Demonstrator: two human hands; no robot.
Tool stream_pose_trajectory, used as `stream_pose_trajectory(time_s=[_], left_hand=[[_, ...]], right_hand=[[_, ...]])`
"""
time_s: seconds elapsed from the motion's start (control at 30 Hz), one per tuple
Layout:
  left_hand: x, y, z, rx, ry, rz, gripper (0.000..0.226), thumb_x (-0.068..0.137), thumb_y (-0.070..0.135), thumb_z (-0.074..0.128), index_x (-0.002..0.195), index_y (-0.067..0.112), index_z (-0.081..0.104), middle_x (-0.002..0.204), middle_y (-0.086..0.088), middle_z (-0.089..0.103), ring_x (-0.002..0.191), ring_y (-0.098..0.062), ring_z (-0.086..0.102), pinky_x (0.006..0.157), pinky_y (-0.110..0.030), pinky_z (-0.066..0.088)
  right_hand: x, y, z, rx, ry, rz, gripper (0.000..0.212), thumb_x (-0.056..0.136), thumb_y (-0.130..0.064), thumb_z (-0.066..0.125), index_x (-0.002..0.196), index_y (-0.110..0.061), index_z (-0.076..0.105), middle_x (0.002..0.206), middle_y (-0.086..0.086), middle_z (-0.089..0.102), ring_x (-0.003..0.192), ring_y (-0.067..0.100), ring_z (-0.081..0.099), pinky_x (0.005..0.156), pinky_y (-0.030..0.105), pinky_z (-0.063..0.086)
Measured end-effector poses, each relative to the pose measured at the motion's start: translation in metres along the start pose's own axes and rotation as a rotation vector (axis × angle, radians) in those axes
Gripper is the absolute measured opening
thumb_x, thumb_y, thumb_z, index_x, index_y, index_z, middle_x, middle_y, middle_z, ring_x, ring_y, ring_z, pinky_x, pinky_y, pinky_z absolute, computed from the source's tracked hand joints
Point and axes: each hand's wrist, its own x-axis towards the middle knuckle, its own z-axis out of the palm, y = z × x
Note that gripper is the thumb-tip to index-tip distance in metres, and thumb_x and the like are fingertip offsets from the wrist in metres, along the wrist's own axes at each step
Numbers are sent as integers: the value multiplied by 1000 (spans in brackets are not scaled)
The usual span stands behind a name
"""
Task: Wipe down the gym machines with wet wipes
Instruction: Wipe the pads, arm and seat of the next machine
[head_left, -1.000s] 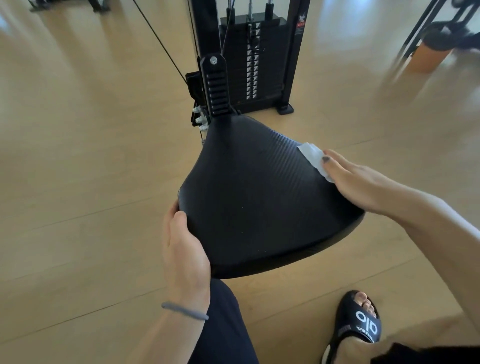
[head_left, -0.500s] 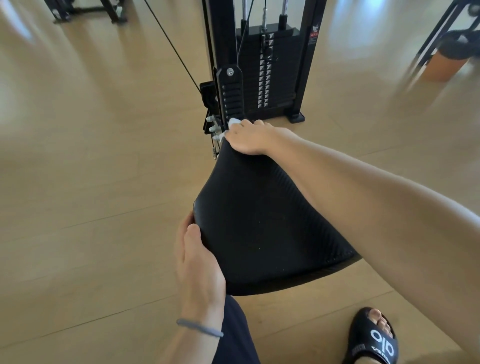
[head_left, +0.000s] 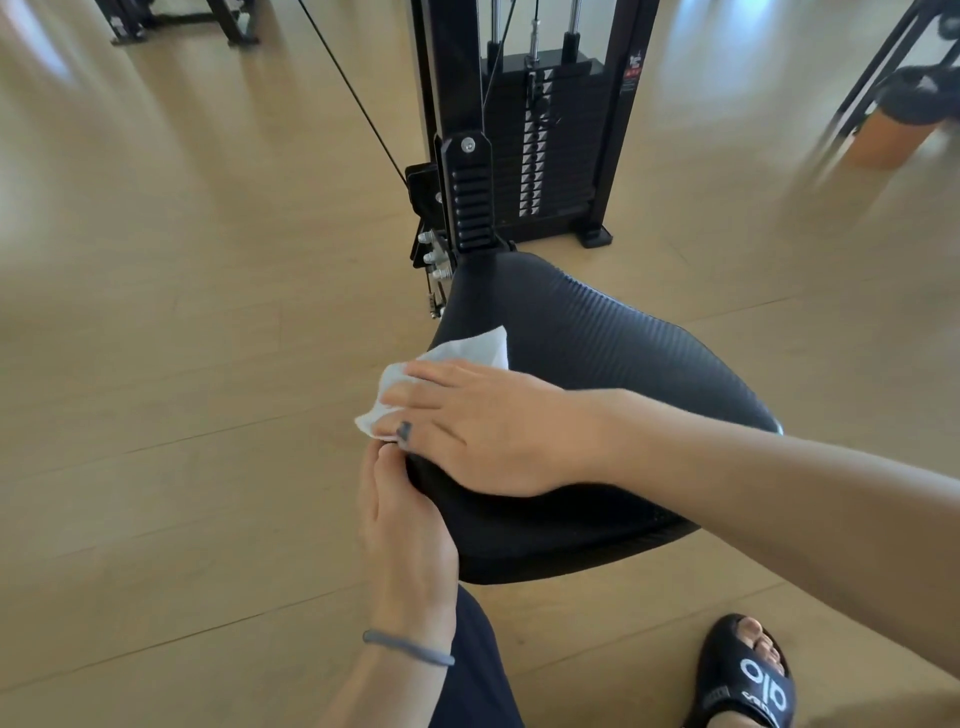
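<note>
Weight-stack machine (head_left: 540, 130): upright behind seat.
Seat pad (head_left: 613, 374): steadied at near-left edge by left hand (head_left: 410, 530), fingers curled round rim.
Right hand (head_left: 498, 431): flat, fingers extended, pressed on wet wipe (head_left: 441, 374) at pad's left edge.
Risk: wipe bunched or dragged off edge under uneven pressure; far side left unwiped.

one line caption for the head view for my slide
Right hand presses a wet wipe across the black seat pad while the left hand grips its edge.
</note>
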Motion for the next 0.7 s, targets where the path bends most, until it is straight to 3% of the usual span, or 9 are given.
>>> stream_pose_trajectory(time_s=[0.07,0.13,0.2,0.3,0.4,0.5,0.6,0.67,0.7], left_hand=[[1,-3,0,-16,1,-8,35,97,38,35,98,28,68,95,8,69,94,-15,62,81,-39,49],[0,-1,1,-40,-11,-8,41,93,41,33,114,37,69,112,11,71,109,-14,64,94,-44,52],[-1,1,2,-45,-23,-20,42,93,41,32,117,42,67,117,12,70,114,-14,64,100,-50,52],[-1,1,1,-54,-10,-45,40,94,42,33,115,46,67,116,13,71,113,-14,64,100,-50,51],[0,1,2,-57,21,-52,38,97,41,34,114,46,68,116,12,71,113,-13,64,101,-50,51],[0,0,3,-46,42,-61,38,100,37,34,110,46,69,114,14,71,112,-12,65,100,-49,52],[-2,3,3,-34,44,-71,39,102,35,34,107,45,70,112,16,72,111,-11,65,100,-46,52],[-2,3,3,-26,58,-78,39,100,36,35,105,45,72,109,15,73,110,-12,65,100,-46,52],[-3,4,4,-20,58,-78,39,99,37,35,105,45,72,109,15,73,110,-13,65,100,-47,52]], right_hand=[[13,15,-9,31,-56,76,64,103,-46,5,151,-27,42,158,1,37,150,21,20,125,39,13],[40,50,-18,26,11,173,82,90,-56,-1,138,-17,54,139,4,51,134,22,40,119,44,27],[62,77,-25,23,25,335,70,99,-48,6,139,-13,52,138,8,50,131,21,39,117,43,28],[79,67,-28,-156,0,374,64,103,-38,1,153,-20,37,150,17,44,142,40,30,118,52,24],[72,33,-15,-178,-37,287,60,106,-35,4,141,-17,50,139,15,56,132,35,44,116,49,24],[71,47,-23,-87,19,325,58,109,-35,11,135,-8,55,136,17,58,129,34,49,113,44,28],[75,76,-39,-33,101,416,53,111,-32,17,133,-7,58,141,18,52,134,32,45,112,41,29],[82,94,-43,-15,96,470,48,108,-32,16,126,-15,58,146,15,46,135,33,40,113,44,27],[86,101,-44,-20,82,496,53,106,-35,14,132,-15,55,150,14,42,138,35,36,115,47,25]])
